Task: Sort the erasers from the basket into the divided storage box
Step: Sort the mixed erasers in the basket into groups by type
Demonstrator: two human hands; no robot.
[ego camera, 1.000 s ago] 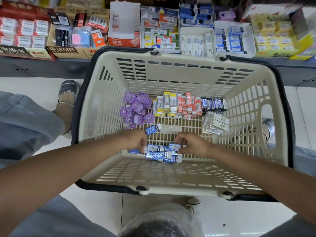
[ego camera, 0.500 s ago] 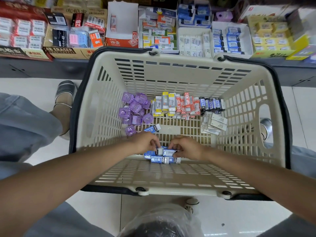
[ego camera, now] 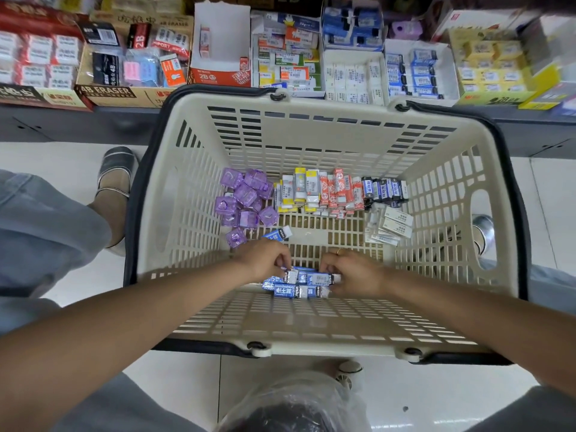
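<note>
A cream plastic basket (ego camera: 311,325) stands on the floor in front of me. At its near wall lies a cluster of blue-sleeved erasers (ego camera: 304,283). My left hand (ego camera: 265,258) pinches the left end of the cluster and my right hand (ego camera: 352,272) grips its right end, fingers curled. One more blue eraser (ego camera: 277,235) lies loose just beyond my left hand. Farther in lie purple cube erasers (ego camera: 246,201), yellow and white erasers (ego camera: 299,190), red ones (ego camera: 339,191), dark blue ones (ego camera: 385,190) and white ones (ego camera: 389,226).
A grey shelf behind the basket carries open display boxes of erasers: a white divided box (ego camera: 355,73) with white erasers, a blue-eraser section (ego camera: 417,73), a yellow box (ego camera: 492,70), a 2B box (ego camera: 218,51). A shoe (ego camera: 115,179) stands left of the basket.
Both hands have come closer together, pushing the scattered blue erasers into one tight cluster at the basket's near wall. The camera has shifted slightly.
</note>
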